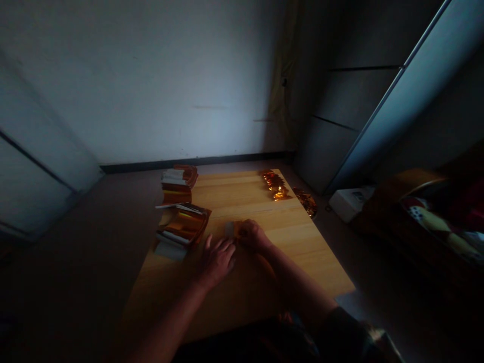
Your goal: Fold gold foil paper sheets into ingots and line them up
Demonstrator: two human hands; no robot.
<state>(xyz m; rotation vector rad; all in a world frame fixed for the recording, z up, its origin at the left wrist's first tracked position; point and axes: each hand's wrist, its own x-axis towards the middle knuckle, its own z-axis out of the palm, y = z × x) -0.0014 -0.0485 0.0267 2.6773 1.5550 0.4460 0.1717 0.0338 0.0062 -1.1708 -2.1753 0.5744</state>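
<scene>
On the wooden table point(302, 252), a small sheet of gold and pale foil paper point(230, 229) lies between my hands. My right hand point(252, 234) has its fingers curled and pinched on the sheet's gold side. Fingers spread, my left hand point(219, 259) rests flat by the sheet's near left edge. To the left are curved stacks of gold-and-white foil paper point(185, 224), with another stack point(179, 184) behind them. Several shiny folded gold foil pieces point(276, 185) sit in a row at the far right corner. The dim light hides fine detail.
Beyond the table's right edge, a heap of shiny gold foil pieces point(305, 201) lies low down. A white box point(350, 201) stands on the floor farther right, near a wooden-framed seat point(419, 176) with cloth on it. A pale wall point(170, 91) and a tall cabinet point(340, 101) stand behind.
</scene>
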